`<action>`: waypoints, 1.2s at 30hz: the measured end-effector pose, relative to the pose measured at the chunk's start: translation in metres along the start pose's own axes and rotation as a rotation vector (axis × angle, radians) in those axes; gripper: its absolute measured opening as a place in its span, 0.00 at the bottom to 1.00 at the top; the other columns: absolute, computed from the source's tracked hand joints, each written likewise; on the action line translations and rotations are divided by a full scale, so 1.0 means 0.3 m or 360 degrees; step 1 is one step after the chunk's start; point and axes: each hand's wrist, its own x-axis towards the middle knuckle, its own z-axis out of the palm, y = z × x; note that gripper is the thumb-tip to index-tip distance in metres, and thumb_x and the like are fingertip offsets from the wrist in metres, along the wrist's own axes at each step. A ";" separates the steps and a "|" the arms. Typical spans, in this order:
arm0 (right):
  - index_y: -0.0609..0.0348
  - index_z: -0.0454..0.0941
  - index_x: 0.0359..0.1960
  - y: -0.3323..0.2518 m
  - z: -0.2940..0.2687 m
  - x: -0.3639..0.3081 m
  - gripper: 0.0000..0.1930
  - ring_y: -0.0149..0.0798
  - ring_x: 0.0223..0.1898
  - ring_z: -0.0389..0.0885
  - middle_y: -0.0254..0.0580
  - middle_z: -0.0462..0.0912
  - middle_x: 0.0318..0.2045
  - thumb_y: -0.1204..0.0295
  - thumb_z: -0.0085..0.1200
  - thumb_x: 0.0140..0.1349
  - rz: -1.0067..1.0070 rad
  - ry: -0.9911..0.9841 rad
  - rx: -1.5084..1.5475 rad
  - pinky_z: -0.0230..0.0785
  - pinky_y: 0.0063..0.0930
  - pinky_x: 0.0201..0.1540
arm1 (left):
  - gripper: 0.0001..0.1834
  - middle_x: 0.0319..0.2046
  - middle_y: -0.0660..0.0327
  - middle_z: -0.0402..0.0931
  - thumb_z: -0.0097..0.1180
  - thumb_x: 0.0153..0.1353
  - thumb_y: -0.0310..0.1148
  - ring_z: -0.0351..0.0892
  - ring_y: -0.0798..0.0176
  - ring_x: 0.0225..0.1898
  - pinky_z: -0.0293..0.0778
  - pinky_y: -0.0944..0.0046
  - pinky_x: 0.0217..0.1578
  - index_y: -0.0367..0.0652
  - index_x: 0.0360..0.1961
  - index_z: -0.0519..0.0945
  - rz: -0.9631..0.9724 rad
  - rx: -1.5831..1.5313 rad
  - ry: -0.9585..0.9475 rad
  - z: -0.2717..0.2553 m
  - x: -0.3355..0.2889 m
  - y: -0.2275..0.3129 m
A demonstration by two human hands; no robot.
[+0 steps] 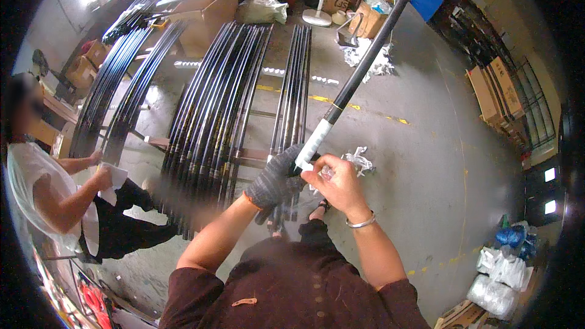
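Observation:
My left hand (277, 176), in a dark grey knit glove with an orange cuff, grips the lower end of a long black rod (365, 61) that looks like a fishing rod. The rod slants up to the right, past the top edge. White wrapping (315, 140) covers its lower end, just above the glove. My bare right hand (336, 186), with a silver bracelet on the wrist, is closed in a pinch at the bottom of this wrapping. A bit of clear film shows by its fingers. The rod's very end is hidden by my hands.
Rows of similar rods (213, 109) lie on low racks ahead and left. A co-worker (55, 201) sits at the left holding a white sheet. Crumpled white scraps (359, 159) lie on the floor (426, 146). Cartons (496, 91) and plastic-wrapped bundles (496, 295) stand at the right.

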 end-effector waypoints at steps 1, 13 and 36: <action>0.64 0.77 0.26 0.009 0.012 0.004 0.10 0.21 0.22 0.70 0.33 0.76 0.18 0.70 0.60 0.58 0.0004 0.0013 -0.0042 0.63 0.21 0.24 | 0.25 0.41 0.65 0.74 0.58 0.52 0.20 0.71 0.72 0.43 0.71 0.67 0.45 0.40 0.54 0.71 -0.0083 -0.0051 0.0024 0.004 -0.005 -0.014; 0.60 0.77 0.25 0.320 0.053 -0.021 0.10 0.54 0.25 0.78 0.51 0.77 0.21 0.65 0.57 0.56 0.0219 -0.0079 -0.0458 0.68 0.42 0.28 | 0.41 0.37 0.67 0.72 0.70 0.38 0.32 0.71 0.70 0.35 0.67 0.71 0.35 0.43 0.58 0.67 -0.0563 -0.0970 -0.0454 -0.211 -0.055 0.008; 0.62 0.78 0.23 1.068 -0.480 -0.845 0.11 0.55 0.30 0.79 0.54 0.79 0.23 0.65 0.59 0.48 0.1420 0.0087 -0.1306 0.70 0.44 0.34 | 0.43 0.34 0.64 0.74 0.69 0.48 0.31 0.73 0.69 0.29 0.73 0.65 0.31 0.46 0.66 0.61 -0.0778 -0.0681 -0.0091 -0.310 -0.274 -0.222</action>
